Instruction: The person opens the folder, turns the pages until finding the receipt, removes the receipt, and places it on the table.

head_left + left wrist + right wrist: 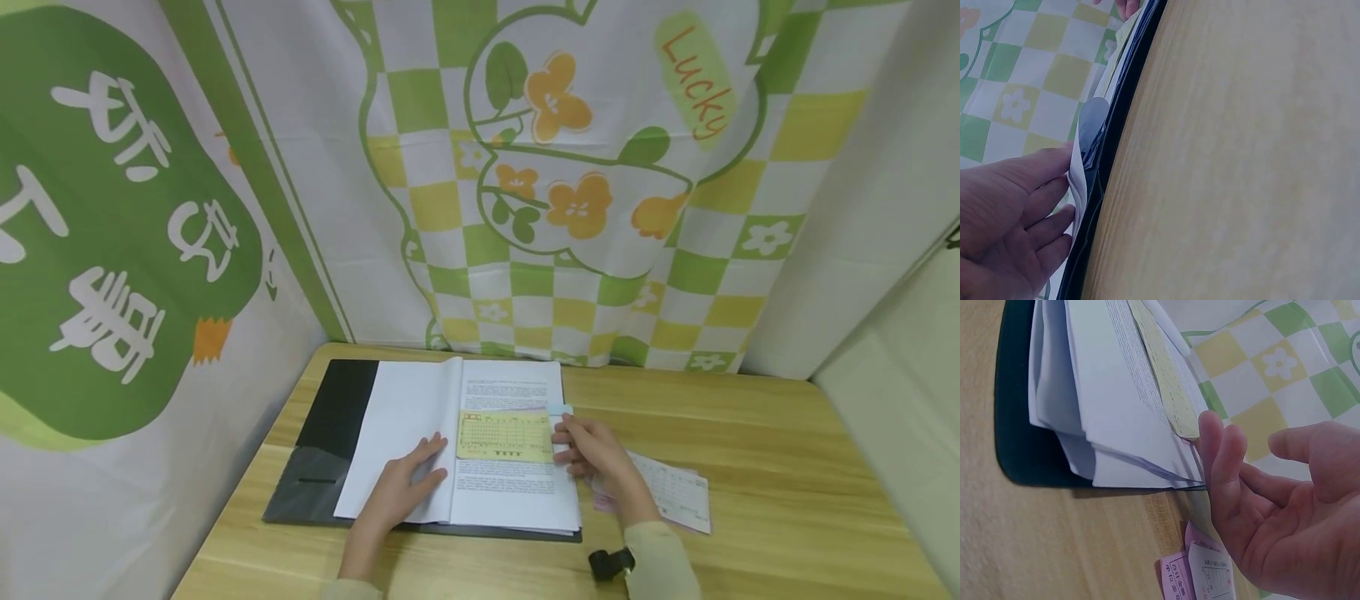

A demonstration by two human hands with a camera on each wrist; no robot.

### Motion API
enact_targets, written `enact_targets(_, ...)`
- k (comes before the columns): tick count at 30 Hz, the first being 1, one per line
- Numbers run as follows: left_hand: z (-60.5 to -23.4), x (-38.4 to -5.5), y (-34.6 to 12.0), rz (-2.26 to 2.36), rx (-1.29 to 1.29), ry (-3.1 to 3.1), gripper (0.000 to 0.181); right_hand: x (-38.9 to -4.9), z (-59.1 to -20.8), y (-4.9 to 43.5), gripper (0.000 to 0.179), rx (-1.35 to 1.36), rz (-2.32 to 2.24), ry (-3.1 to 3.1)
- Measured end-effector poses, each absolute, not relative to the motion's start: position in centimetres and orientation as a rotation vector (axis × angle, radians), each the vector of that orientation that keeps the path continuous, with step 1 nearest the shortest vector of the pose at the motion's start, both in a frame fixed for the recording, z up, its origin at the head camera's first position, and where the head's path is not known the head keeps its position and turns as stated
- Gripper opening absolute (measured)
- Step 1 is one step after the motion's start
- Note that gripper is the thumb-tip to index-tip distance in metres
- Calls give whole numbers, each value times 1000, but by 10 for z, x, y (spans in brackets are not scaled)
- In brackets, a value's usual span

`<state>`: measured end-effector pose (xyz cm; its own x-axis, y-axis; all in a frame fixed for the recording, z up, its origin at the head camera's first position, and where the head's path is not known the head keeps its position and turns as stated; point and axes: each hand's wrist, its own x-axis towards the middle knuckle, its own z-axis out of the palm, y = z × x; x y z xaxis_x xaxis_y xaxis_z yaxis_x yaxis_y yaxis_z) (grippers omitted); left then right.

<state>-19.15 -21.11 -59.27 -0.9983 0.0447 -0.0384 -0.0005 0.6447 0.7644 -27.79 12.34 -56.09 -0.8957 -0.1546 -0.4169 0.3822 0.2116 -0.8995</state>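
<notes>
An open dark folder (315, 492) of printed sheets lies on the table. On its right-hand printed page (510, 508) sits a yellow form (506, 437) with a printed grid. My left hand (408, 479) rests its extended fingers on the blank left-hand page (386, 417), by the fold. In the left wrist view those fingertips touch the raised curve of the paper. My right hand (596, 450) is at the right edge of the yellow form, near a small light-blue tab (559, 409). The right wrist view shows its thumb apart from loosely bent fingers, nothing between them.
White and pink slips (678, 496) lie on the wooden table (787, 467), partly under the right forearm. A small black object (609, 565) is at the right sleeve. A printed green, yellow and white curtain (562, 292) hangs behind the table.
</notes>
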Motion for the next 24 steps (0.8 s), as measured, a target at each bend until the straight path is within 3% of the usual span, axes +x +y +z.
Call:
enact_targets(12,-592,-191,-211,1306,29,2797,52,-277,-560,125,49,138,-1710,2083)
enact_targets(24,-590,-190,-211,1284,57,2814,52,-272,-561,121,27,-10,-1503,2254)
